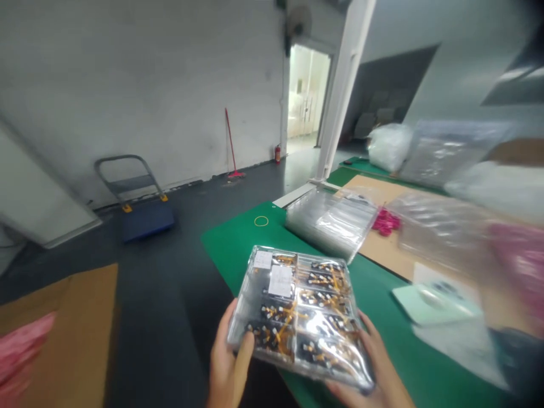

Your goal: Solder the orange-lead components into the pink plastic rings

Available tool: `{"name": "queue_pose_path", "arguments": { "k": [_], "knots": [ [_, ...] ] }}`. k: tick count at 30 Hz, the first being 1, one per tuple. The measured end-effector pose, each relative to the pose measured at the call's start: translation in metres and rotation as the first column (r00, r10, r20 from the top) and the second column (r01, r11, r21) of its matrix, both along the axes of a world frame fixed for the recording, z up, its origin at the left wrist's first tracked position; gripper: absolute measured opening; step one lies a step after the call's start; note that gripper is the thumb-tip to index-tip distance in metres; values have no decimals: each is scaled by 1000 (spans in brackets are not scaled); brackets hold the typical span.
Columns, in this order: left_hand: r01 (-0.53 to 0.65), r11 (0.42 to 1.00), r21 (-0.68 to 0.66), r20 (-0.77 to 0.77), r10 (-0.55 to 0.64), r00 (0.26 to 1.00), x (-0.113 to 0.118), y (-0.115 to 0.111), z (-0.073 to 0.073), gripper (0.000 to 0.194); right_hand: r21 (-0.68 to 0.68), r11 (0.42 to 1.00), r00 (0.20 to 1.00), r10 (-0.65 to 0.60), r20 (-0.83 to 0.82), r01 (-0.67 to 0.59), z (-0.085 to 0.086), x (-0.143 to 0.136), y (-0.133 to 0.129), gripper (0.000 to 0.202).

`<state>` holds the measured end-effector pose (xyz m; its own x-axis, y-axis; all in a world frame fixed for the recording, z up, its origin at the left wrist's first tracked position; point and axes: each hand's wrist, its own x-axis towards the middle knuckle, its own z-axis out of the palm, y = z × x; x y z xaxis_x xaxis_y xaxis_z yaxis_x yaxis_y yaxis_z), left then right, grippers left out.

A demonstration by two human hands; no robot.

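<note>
Between my two hands is a clear plastic tray (297,317) divided into compartments, wrapped in shiny film. Small black parts with orange flex strips fill many of its compartments, and two white paper labels (280,281) show at its upper left. My left hand (232,351) grips the left side, thumb on top. On the right edge, my right hand (374,362) closes round the lower corner, its fingers partly under the tray. The tray is held tilted above the near edge of a green-topped table (238,243).
A stack of clear plastic bags (331,218), a yellow rubber band (261,221), a pink bundle (386,221) and a pale green device (436,303) lie on the table. An open cardboard box (85,334) stands left; a trolley (147,221) and a red broom (232,141) are beyond.
</note>
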<state>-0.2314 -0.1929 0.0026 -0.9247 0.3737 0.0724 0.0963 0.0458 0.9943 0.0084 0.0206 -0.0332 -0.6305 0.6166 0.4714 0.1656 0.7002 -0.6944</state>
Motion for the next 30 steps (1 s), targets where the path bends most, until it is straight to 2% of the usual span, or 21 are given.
{"name": "queue_pose_path", "arguments": {
  "k": [1,3,7,12,16,19,23,27,30],
  "knots": [
    [-39,998,39,40,37,998,-1,11,1,81,5,1000,1000,-16,-5,16,-1,-6,-1,93],
    [-73,992,102,80,65,995,-17,30,7,79,0,998,998,-66,10,66,3,-22,-4,89],
    [-24,975,220,90,4,996,-81,67,20,74,-51,989,989,-135,55,137,21,-70,-5,78],
    [24,971,239,92,-47,995,-163,127,28,52,-131,975,979,-166,118,181,34,-141,8,74],
    [11,982,190,94,-29,995,-208,160,35,36,-167,962,969,-188,163,215,39,-182,12,75],
    [3,993,121,109,-16,994,-226,167,40,35,-182,966,971,-151,185,184,42,-195,8,73],
    [2,1000,27,109,-5,994,-238,163,49,37,-204,974,977,-52,206,95,47,-199,-2,74],
    [-124,990,-64,87,130,988,-242,156,63,42,-218,970,975,148,167,-110,52,-207,-2,75],
    [-193,975,-113,72,201,977,-235,147,66,45,-228,943,958,271,96,-244,50,-217,7,72]
  ]
}}
